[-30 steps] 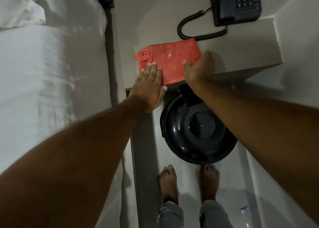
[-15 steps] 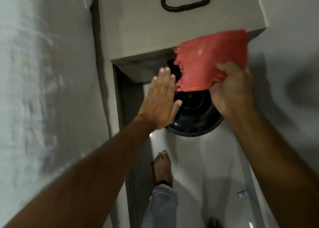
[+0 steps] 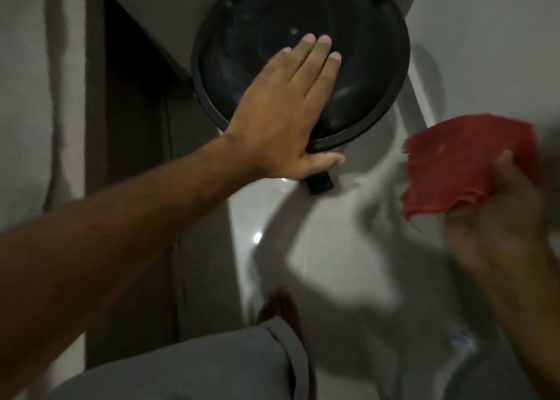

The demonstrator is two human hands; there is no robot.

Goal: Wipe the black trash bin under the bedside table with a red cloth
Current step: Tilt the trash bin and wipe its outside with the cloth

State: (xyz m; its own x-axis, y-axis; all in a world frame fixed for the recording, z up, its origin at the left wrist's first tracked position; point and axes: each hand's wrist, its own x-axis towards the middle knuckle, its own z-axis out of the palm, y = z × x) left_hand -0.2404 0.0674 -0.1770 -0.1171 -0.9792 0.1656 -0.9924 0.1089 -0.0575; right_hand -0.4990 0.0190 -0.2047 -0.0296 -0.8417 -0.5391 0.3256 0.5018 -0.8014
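My left hand (image 3: 281,118) lies flat and open, palm down, across the near-left part of the black trash bin (image 3: 357,75) lid, fingers together and stretched toward the lid's centre, the thumb hooked over the near rim; it grips nothing. Just below that thumb the bin's small black pedal (image 3: 319,182) sticks out toward me over the pale glossy floor (image 3: 303,248). The bin's far edge sits tucked under the bedside table (image 3: 169,15), whose underside shows above and to the left of the lid. To the right of the bin and clear of it, my right hand (image 3: 509,215) is clenched on the red cloth (image 3: 466,166), which fans out above the fingers with a frayed left edge; that hand is badly blurred, so I think only the cloth's lower corner is pinched. Nearer me than the bin, a grey trouser leg (image 3: 218,366) and what looks like a bare foot (image 3: 281,308) show on the floor.
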